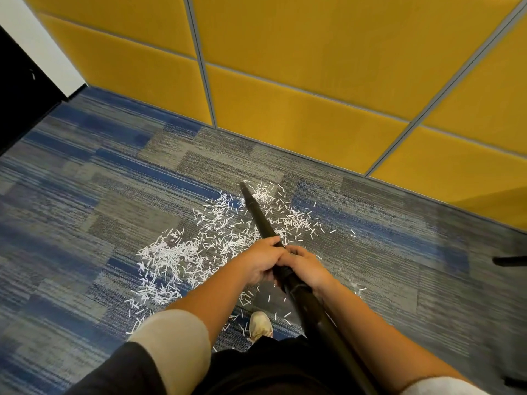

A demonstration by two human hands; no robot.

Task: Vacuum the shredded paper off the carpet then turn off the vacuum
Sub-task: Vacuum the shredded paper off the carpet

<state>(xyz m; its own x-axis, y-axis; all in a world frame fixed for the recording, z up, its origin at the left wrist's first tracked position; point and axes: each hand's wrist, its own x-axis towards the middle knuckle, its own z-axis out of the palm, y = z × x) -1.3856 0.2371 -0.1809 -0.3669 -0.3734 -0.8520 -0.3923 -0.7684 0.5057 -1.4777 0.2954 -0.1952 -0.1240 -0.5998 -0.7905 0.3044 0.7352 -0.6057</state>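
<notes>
Blue-grey carpet point(85, 195) ahead; my left hand point(261, 259) and right hand point(306, 266) clamp the vacuum wand point(261, 220), pointing forward through shredded paper point(176, 252) lying mostly leftward.

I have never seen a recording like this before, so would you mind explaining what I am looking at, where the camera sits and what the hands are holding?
This is a single picture from a camera worn on a person's head, looking forward and down, so you see their own arms from above. Both hands grip a long black vacuum wand: the left hand and the right hand sit side by side around it. The wand's tip points away from the person, at the far edge of a scatter of white shredded paper on the blue-and-grey carpet. Much paper is not yet picked up. A shoe shows below, and a yellow padded wall stands behind.
</notes>
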